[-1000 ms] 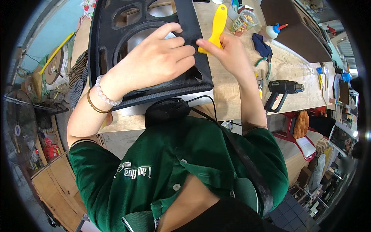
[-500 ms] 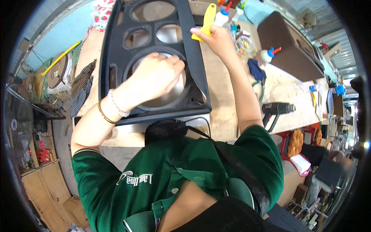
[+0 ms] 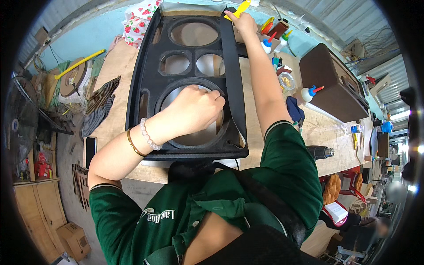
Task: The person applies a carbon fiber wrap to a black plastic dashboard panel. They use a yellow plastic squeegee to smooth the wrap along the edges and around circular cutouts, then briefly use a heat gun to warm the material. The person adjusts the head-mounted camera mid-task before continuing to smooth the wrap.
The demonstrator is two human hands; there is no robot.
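Observation:
A black speaker panel (image 3: 148, 70) with several round cut-outs lies on the wooden table, long side away from me. Along its right side runs a loose-looking black covering strip (image 3: 231, 66), its near end lifted a little. My right hand (image 3: 244, 23), stretched to the far right corner, grips a yellow plastic scraper (image 3: 238, 9), its blade against the strip's far end. Over the large near cut-out is my left hand (image 3: 196, 108), fingers curled beside the right rim. What its fingers hold, if anything, is hidden.
Glue bottles with red tips (image 3: 308, 93) and a small round tub (image 3: 287, 81) stand right of the panel. Beyond them sits a brown speaker box (image 3: 329, 81). A heat gun (image 3: 320, 152) lies near my right sleeve, a striped cloth (image 3: 100, 106) and a phone (image 3: 90, 151) at left.
My right hand has moved farther away along the strip with the scraper, up to the far corner. My left hand stays curled over the large cut-out. The whole view has shifted.

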